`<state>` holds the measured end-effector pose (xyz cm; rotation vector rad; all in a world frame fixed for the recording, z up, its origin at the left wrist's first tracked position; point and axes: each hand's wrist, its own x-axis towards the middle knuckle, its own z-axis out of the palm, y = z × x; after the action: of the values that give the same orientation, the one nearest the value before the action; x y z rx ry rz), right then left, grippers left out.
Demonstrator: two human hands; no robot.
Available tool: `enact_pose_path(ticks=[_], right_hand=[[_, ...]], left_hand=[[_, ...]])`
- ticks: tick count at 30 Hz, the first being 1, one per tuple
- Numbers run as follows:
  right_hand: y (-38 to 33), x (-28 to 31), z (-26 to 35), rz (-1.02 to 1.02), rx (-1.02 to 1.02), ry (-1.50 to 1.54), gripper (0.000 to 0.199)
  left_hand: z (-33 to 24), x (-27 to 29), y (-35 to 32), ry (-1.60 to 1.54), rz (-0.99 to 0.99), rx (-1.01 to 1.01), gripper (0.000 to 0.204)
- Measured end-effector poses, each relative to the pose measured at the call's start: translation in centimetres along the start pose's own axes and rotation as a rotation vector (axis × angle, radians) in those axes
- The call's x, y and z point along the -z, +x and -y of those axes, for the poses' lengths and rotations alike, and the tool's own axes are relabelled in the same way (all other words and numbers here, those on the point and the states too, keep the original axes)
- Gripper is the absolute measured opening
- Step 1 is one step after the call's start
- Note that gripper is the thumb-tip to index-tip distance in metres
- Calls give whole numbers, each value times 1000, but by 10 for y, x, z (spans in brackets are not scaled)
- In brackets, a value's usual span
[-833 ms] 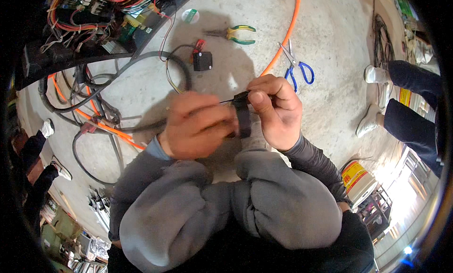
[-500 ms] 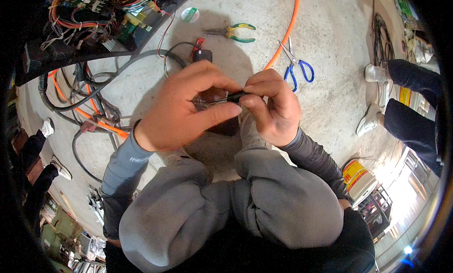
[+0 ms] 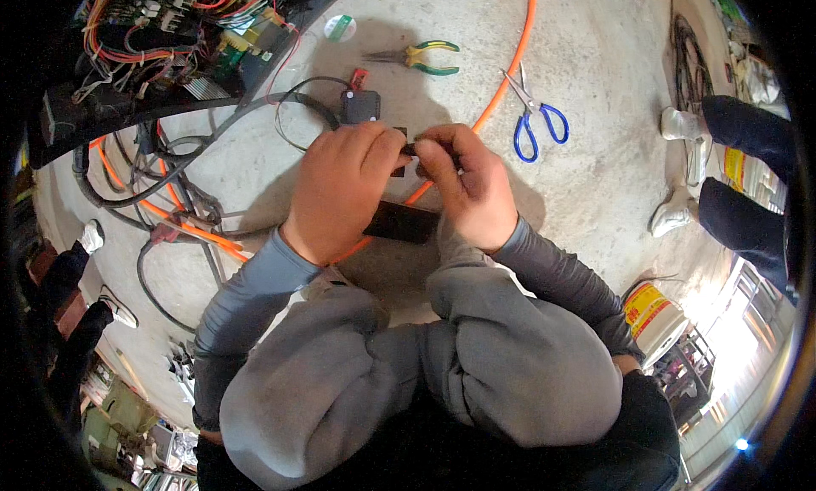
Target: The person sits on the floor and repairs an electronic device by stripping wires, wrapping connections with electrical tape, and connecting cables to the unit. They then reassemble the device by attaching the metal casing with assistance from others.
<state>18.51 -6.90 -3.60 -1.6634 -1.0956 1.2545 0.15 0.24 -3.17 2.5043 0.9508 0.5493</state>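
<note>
While both hands meet above the knees, the left hand (image 3: pixel 340 189) and right hand (image 3: pixel 467 189) pinch a small black part (image 3: pixel 408 149) tight between closed fingertips; a slip could drop it among the orange cable (image 3: pixel 501 92) below

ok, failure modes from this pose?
Both hands, left hand and right hand, pinch one small black part over the concrete floor; it could slip and drop. The black block below seems loosely held. Orange cable and scissors lie near enough to snag.
</note>
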Motion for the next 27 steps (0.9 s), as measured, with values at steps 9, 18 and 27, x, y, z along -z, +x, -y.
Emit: enact_pose_path(ticks=[9,18,27], right_hand=[[4,11,3,-39,446,-205,21],[7,9,-8,-188,549,-497,18],[1,4,-7,3,-259,370,28]], left_hand=[[14,12,4,-1273,316,768,26],[7,-26,19,-1366,-35,774,43],[14,-17,-17,-348,-136,-302,38]])
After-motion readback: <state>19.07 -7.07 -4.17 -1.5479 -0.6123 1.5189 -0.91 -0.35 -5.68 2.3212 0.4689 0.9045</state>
